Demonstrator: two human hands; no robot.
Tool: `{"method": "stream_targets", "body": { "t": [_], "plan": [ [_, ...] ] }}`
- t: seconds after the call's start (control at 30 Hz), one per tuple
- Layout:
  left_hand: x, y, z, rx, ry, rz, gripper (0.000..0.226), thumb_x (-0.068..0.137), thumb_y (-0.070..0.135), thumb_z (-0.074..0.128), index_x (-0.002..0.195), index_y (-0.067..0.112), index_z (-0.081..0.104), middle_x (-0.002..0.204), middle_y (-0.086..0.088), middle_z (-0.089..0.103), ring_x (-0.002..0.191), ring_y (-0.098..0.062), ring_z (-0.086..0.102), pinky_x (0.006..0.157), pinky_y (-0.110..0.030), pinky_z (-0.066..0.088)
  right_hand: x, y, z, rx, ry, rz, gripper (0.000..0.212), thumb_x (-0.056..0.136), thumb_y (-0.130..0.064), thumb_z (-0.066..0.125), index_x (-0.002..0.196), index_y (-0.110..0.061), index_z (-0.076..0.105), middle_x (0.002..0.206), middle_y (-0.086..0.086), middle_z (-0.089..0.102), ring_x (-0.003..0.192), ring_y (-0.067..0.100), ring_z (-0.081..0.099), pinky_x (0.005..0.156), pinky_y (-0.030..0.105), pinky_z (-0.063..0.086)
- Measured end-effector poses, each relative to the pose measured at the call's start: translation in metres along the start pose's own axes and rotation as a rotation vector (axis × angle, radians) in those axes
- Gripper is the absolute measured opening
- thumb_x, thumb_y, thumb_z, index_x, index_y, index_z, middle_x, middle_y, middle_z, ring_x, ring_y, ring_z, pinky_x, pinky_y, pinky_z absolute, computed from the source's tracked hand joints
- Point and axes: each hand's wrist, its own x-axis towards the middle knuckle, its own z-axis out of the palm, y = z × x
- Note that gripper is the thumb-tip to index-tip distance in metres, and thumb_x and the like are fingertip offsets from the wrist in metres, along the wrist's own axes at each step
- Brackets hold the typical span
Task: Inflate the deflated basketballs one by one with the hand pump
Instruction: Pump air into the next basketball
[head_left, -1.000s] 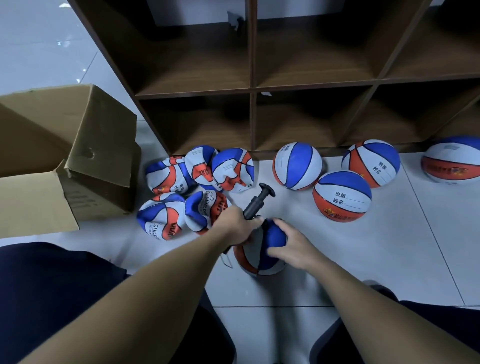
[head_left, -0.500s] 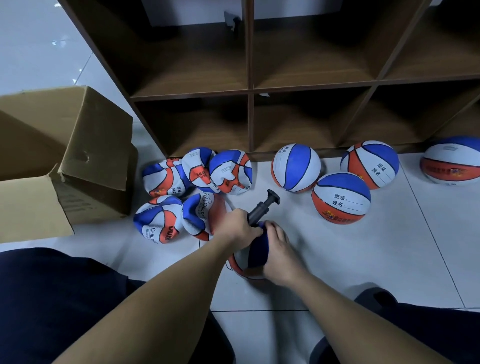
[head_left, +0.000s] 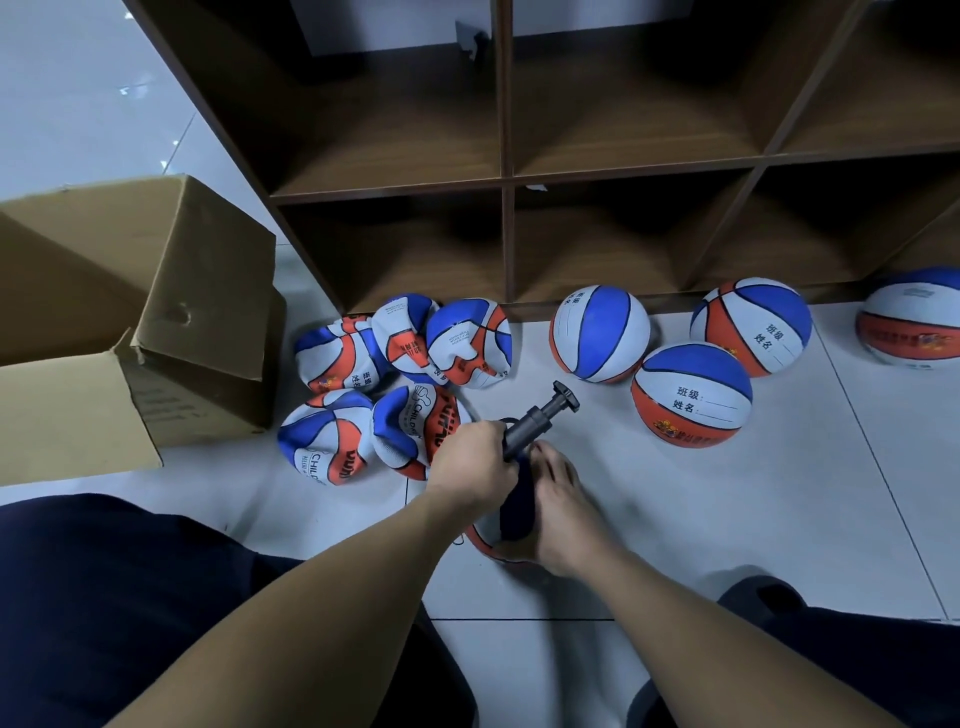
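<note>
My left hand (head_left: 475, 462) grips the barrel of a small black hand pump (head_left: 540, 423), whose T-handle points up and to the right. Its lower end goes down to a limp blue, white and orange basketball (head_left: 514, 512) on the floor tiles. My right hand (head_left: 553, 506) holds that ball, fingers wrapped over its right side; most of the ball is hidden between my hands. Several crumpled deflated balls (head_left: 395, 384) lie in a heap to the left. Several round inflated balls (head_left: 691, 400) sit to the right.
A brown wooden cubby shelf (head_left: 506, 176) with bare compartments stands behind the balls. An open cardboard box (head_left: 156, 322) sits at the left. My knees in dark trousers frame the lower corners. White floor tiles (head_left: 779, 519) spread to the right.
My right hand has slid from the ball's top to its right side and squeezed it narrower. The pump has tilted a little more to the right while my left hand keeps its grip.
</note>
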Motion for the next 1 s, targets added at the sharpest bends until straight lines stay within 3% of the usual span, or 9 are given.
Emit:
{"method": "stream_targets", "body": {
  "t": [0.13, 0.23, 0.37, 0.5, 0.57, 0.67, 0.8, 0.9, 1.0],
  "plan": [
    [0.014, 0.023, -0.056, -0.165, 0.108, 0.022, 0.013, 0.090, 0.021, 0.075, 0.093, 0.025, 0.063, 0.079, -0.001, 0.068, 0.070, -0.023, 0.070, 0.062, -0.036, 0.060, -0.003, 0.003, -0.007, -0.027, -0.034, 0.027, 0.136, 0.046, -0.073, 0.084, 0.157, -0.032, 0.016, 0.157, -0.009, 0.024, 0.148, 0.021, 0.029, 0.118, 0.041, 0.041],
    [0.022, 0.032, -0.108, -0.076, 0.032, 0.049, 0.020, 0.089, 0.024, 0.080, 0.085, 0.022, 0.061, 0.075, -0.003, 0.066, 0.069, -0.025, 0.066, 0.058, -0.031, 0.051, -0.005, -0.001, -0.016, 0.014, -0.020, 0.076, 0.139, 0.040, -0.076, 0.085, 0.157, -0.035, 0.021, 0.155, -0.012, 0.030, 0.144, 0.017, 0.038, 0.111, 0.040, 0.050],
    [0.020, 0.055, -0.151, -0.070, 0.010, 0.112, 0.018, 0.085, 0.024, 0.083, 0.087, 0.015, 0.066, 0.070, -0.008, 0.071, 0.060, -0.026, 0.073, 0.047, -0.029, 0.051, -0.011, 0.001, -0.053, -0.003, -0.051, 0.014, 0.126, 0.042, -0.074, 0.086, 0.149, -0.037, 0.031, 0.143, -0.017, 0.039, 0.138, 0.011, 0.043, 0.114, 0.035, 0.047],
    [0.021, 0.098, -0.181, -0.045, -0.020, 0.178, 0.028, 0.083, 0.039, 0.087, 0.090, 0.016, 0.072, 0.080, -0.009, 0.076, 0.072, -0.027, 0.076, 0.063, -0.044, 0.062, -0.029, 0.006, -0.150, -0.112, -0.106, -0.070, 0.102, 0.045, -0.069, 0.093, 0.129, -0.043, 0.042, 0.125, -0.022, 0.048, 0.118, 0.010, 0.053, 0.100, 0.034, 0.054],
    [0.022, 0.122, -0.184, -0.081, -0.042, 0.219, 0.028, 0.081, 0.040, 0.087, 0.089, 0.017, 0.073, 0.080, -0.009, 0.076, 0.074, -0.029, 0.075, 0.063, -0.043, 0.062, -0.040, 0.007, -0.205, -0.219, -0.114, -0.073, 0.103, 0.048, -0.069, 0.090, 0.134, -0.043, 0.041, 0.127, -0.022, 0.049, 0.119, 0.010, 0.054, 0.100, 0.034, 0.054],
    [0.023, 0.162, -0.178, -0.119, -0.039, 0.298, 0.026, 0.083, 0.036, 0.086, 0.082, 0.016, 0.070, 0.072, -0.006, 0.071, 0.062, -0.025, 0.067, 0.053, -0.031, 0.049, -0.057, 0.011, -0.284, -0.332, -0.101, -0.068, 0.115, 0.051, -0.067, 0.088, 0.149, -0.039, 0.035, 0.142, -0.019, 0.046, 0.129, 0.011, 0.049, 0.105, 0.034, 0.051],
    [0.028, 0.214, -0.154, -0.169, -0.082, 0.363, 0.031, 0.083, 0.041, 0.087, 0.077, 0.017, 0.068, 0.065, 0.001, 0.063, 0.056, -0.017, 0.057, 0.050, -0.027, 0.042, -0.090, 0.044, -0.369, -0.348, 0.018, 0.099, 0.130, 0.051, -0.067, 0.092, 0.160, -0.041, 0.025, 0.150, -0.022, 0.040, 0.135, 0.009, 0.047, 0.100, 0.028, 0.051],
    [0.038, 0.245, -0.126, -0.168, -0.124, 0.374, 0.029, 0.082, 0.044, 0.088, 0.082, 0.019, 0.072, 0.070, 0.001, 0.070, 0.060, -0.016, 0.063, 0.056, -0.030, 0.048, -0.101, 0.095, -0.394, -0.278, 0.163, 0.233, 0.120, 0.052, -0.064, 0.095, 0.152, -0.040, 0.032, 0.142, -0.018, 0.047, 0.130, 0.014, 0.052, 0.103, 0.036, 0.055],
    [0.054, 0.264, -0.098, -0.155, -0.173, 0.384, 0.024, 0.084, 0.040, 0.086, 0.083, 0.020, 0.073, 0.074, -0.002, 0.073, 0.067, -0.017, 0.068, 0.060, -0.031, 0.051, -0.096, 0.159, -0.392, -0.250, 0.286, 0.339, 0.127, 0.057, -0.061, 0.095, 0.160, -0.031, 0.027, 0.154, -0.009, 0.045, 0.140, 0.021, 0.048, 0.111, 0.037, 0.048]
  ]
}}
